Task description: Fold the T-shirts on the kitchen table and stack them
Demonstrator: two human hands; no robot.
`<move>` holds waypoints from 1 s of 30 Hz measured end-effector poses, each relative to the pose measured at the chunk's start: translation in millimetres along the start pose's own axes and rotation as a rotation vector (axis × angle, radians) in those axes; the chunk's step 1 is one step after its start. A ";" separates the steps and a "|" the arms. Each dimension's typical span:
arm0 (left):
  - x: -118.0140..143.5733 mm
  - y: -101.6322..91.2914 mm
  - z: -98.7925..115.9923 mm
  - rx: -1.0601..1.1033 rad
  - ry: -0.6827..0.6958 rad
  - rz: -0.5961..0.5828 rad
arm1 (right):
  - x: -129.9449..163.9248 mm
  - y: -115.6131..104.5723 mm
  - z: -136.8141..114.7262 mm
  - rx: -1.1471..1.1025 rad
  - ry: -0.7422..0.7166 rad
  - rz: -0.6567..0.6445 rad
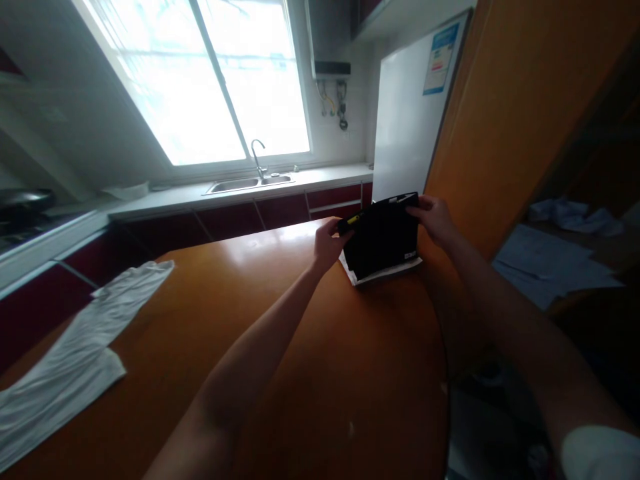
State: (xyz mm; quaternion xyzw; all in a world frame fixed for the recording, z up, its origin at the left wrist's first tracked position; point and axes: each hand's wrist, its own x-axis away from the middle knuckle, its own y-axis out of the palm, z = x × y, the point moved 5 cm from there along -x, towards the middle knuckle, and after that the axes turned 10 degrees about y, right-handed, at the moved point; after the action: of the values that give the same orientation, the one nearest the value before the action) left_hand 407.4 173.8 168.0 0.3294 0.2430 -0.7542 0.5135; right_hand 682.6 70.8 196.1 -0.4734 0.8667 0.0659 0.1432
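At the right centre of the frame, the left hand (327, 245) and right hand (436, 219) each pinch an upper corner of a black folded garment (384, 237) standing on the orange table (300, 347); keeping both grips level should keep its fold square; a white cloth (85, 340) lies lower left.

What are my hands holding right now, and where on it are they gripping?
Both hold a black folded item standing on the wooden table. The left hand grips its upper left corner; the right hand grips its upper right corner.
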 end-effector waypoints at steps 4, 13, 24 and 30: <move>-20.9 18.0 -43.3 0.138 -0.182 0.001 | -52.7 -3.3 17.8 0.040 0.127 0.002; -9.3 27.7 -154.7 -0.133 -0.584 0.037 | -98.8 38.4 135.7 0.582 0.382 0.201; 51.1 75.1 -125.3 -0.659 -0.214 -0.697 | -79.4 83.3 172.7 1.175 0.142 -0.114; 83.4 17.9 -81.5 -0.711 -0.117 -0.520 | -44.2 106.0 115.4 1.129 -0.196 0.087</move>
State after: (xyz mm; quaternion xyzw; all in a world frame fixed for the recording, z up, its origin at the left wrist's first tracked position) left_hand 423.0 173.6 51.0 0.0169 0.5327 -0.7451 0.4011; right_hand 637.6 192.6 97.9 -0.2792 0.7687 -0.3577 0.4508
